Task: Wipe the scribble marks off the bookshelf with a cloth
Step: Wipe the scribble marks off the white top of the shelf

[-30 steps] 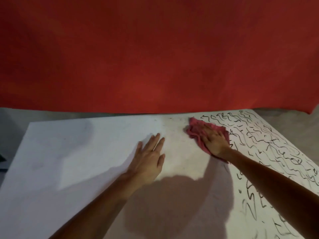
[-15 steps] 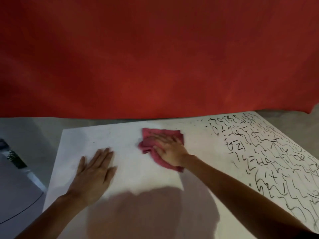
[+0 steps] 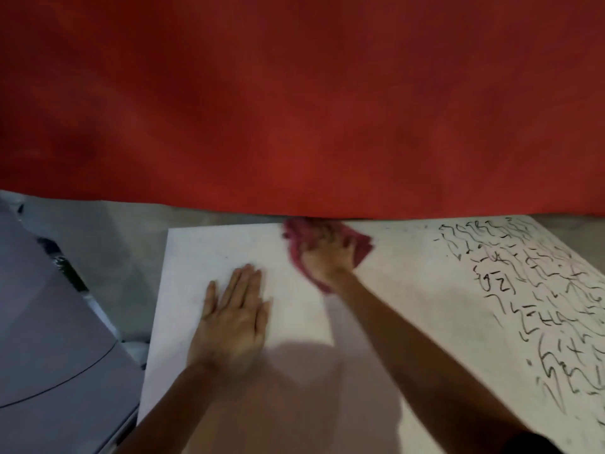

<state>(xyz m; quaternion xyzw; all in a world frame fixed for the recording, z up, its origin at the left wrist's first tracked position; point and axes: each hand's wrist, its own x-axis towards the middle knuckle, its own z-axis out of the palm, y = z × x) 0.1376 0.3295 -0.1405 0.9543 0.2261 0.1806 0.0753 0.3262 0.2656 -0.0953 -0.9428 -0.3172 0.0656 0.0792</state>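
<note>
The white bookshelf panel (image 3: 409,290) lies flat in front of me. Black scribble marks (image 3: 537,290) cover its right part, while its left part is plain white. A pink-red cloth (image 3: 296,239) sits near the panel's far edge, and my right hand (image 3: 329,257) presses on it with spread fingers, blurred by motion. My left hand (image 3: 234,314) rests flat on the panel, palm down, to the left of the cloth and nearer to me.
A red wall (image 3: 294,109) rises right behind the panel's far edge. Grey floor (image 3: 108,244) shows to the left. A grey-lilac curved surface (image 3: 49,339) fills the lower left beside the panel.
My right hand slid the cloth left from the scribbles' edge, then pushed it up to the far edge. My left hand shifted left along the panel. The view panned left.
</note>
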